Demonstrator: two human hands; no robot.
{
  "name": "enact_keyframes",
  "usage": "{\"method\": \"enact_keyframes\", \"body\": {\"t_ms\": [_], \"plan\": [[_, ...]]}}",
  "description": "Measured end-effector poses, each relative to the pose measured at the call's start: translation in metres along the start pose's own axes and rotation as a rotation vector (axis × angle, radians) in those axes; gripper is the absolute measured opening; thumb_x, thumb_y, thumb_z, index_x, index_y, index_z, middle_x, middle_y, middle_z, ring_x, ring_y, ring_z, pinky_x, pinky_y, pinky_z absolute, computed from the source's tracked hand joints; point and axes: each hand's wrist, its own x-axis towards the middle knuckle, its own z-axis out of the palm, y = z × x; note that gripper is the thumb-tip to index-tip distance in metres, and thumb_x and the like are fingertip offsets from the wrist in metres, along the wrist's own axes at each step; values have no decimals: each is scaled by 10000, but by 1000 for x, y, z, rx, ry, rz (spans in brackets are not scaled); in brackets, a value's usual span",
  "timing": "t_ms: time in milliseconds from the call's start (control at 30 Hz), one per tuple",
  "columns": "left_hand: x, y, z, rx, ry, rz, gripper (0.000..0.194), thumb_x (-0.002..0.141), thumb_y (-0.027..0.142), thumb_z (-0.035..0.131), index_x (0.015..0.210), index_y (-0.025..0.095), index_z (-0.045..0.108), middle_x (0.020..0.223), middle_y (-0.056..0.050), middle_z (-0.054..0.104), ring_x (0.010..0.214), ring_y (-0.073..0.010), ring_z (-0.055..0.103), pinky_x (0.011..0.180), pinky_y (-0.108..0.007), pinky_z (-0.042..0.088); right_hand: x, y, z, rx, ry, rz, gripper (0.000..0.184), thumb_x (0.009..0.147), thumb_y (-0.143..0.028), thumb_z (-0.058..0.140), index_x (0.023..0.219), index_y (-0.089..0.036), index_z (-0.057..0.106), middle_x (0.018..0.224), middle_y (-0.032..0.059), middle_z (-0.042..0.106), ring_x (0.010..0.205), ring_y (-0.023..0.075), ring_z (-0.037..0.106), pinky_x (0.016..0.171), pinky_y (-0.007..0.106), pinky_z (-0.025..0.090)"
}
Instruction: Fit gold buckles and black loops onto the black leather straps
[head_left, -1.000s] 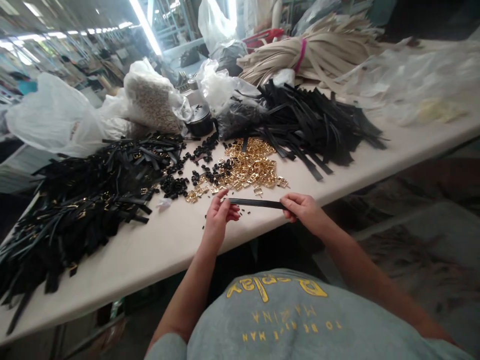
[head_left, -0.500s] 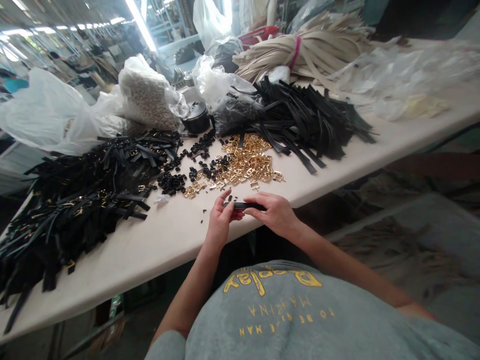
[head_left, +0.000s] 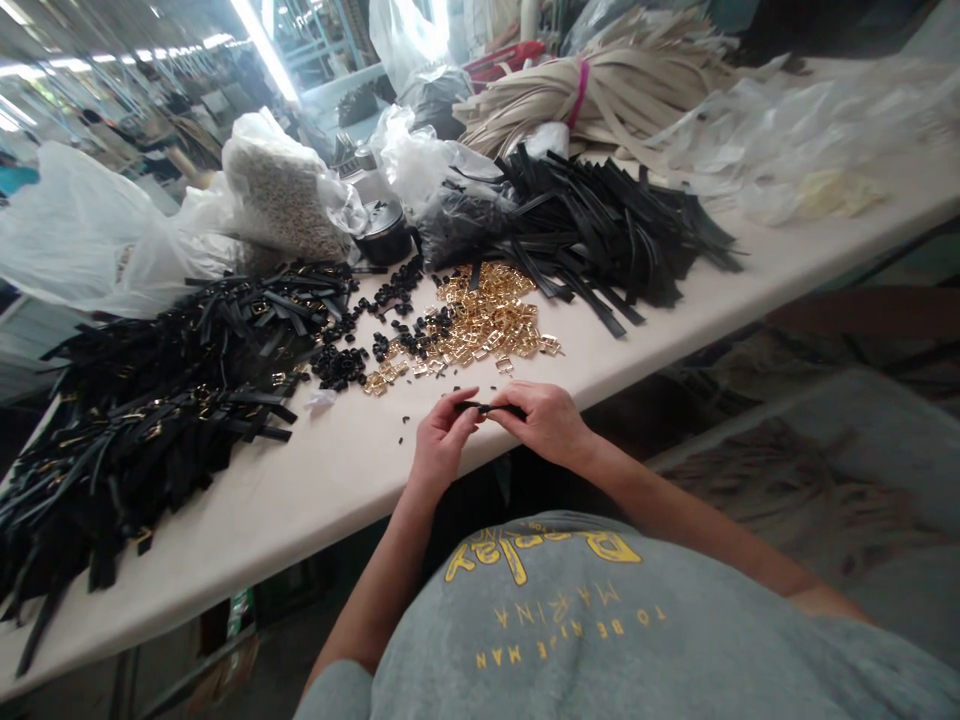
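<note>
Between my two hands, just over the table's near edge, is a short black strap (head_left: 512,409). My left hand (head_left: 442,437) pinches its left end between thumb and fingers. My right hand (head_left: 551,422) grips the strap close by, fingertips nearly meeting those of the left. Much of the strap is covered by my fingers, so any small part on it cannot be made out. Just beyond my hands lie a heap of gold buckles (head_left: 491,320) and a cluster of small black loops (head_left: 339,367).
Black straps with buckles (head_left: 150,430) are heaped at the left. Plain black straps (head_left: 607,225) lie at the back right, before a tied bundle of beige strips (head_left: 600,85). Plastic bags (head_left: 281,190) and a black round container (head_left: 384,235) stand behind. The table's edge (head_left: 330,540) runs diagonally.
My hands have drawn closer together on the strap, and the right fingertips now meet the left near its middle. Less of the strap shows. The view has shifted slightly.
</note>
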Motion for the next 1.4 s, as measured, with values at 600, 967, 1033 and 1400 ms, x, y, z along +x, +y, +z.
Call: {"method": "enact_keyframes", "body": {"t_ms": [600, 967, 1033, 1400], "plan": [[5, 1, -12, 140, 108, 14, 318, 794, 485, 674, 825, 168, 665, 707, -39, 668, 687, -160, 618, 707, -277, 489, -4, 15, -2, 56, 59, 16, 76, 862, -242, 648, 830, -189, 693, 765, 10, 681, 708, 135, 618, 661, 242, 424], [12, -6, 2, -31, 55, -139, 308, 759, 458, 677, 702, 159, 632, 633, -26, 655, 598, -125, 593, 673, -259, 480, 1, 17, 12, 102, 143, -135, 159, 908, -260, 613, 1050, -200, 649, 971, 47, 714, 886, 182, 680, 798, 290, 514], [13, -7, 3, -24, 44, -129, 310, 761, 460, 670, 695, 161, 623, 628, -26, 652, 594, -130, 588, 670, -266, 478, 4, 20, 16, 80, 139, -158, 147, 917, -273, 601, 1036, -201, 652, 949, 42, 717, 856, 179, 687, 770, 282, 515], [9, 21, -22, 106, 10, 75, 286, 836, 435, 659, 768, 158, 680, 719, -36, 667, 684, -142, 585, 707, -271, 468, 9, 32, 18, -139, 95, -190, 205, 956, -326, 527, 895, -201, 678, 777, 12, 701, 668, 151, 668, 616, 264, 446]]}}
